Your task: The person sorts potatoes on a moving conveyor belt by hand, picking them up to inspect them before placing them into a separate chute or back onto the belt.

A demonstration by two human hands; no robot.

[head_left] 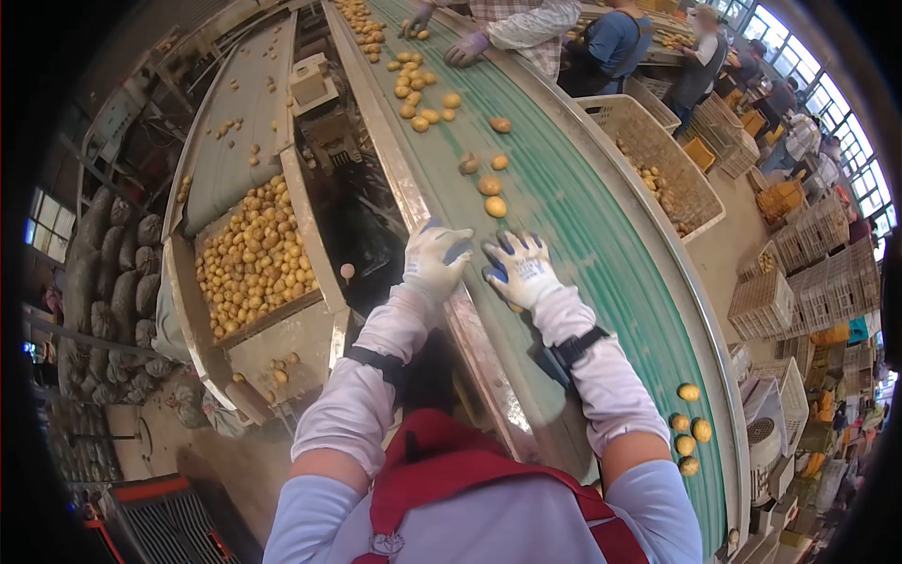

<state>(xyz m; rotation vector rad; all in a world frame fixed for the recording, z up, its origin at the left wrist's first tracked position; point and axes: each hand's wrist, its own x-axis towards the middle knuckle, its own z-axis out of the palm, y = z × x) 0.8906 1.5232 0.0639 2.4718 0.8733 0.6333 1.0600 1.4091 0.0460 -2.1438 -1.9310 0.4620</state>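
My left hand, in a white glove with blue patches, is over the near metal edge of the green conveyor belt. Its fingers are bent but apart, and I see nothing in them. Just to its right, my right hand is palm down over the belt, fingers spread. A sliver of potato shows beneath the right hand's wrist side. Just beyond both hands lie several loose potatoes on the belt, one of them darker. Four-sided contact of the palms with the belt is hidden.
A co-worker's gloved hand rests on the far belt near more potatoes. Left is a bin heaped with potatoes below a second belt. Beyond the right rail stands a crate. Several potatoes lie at lower right.
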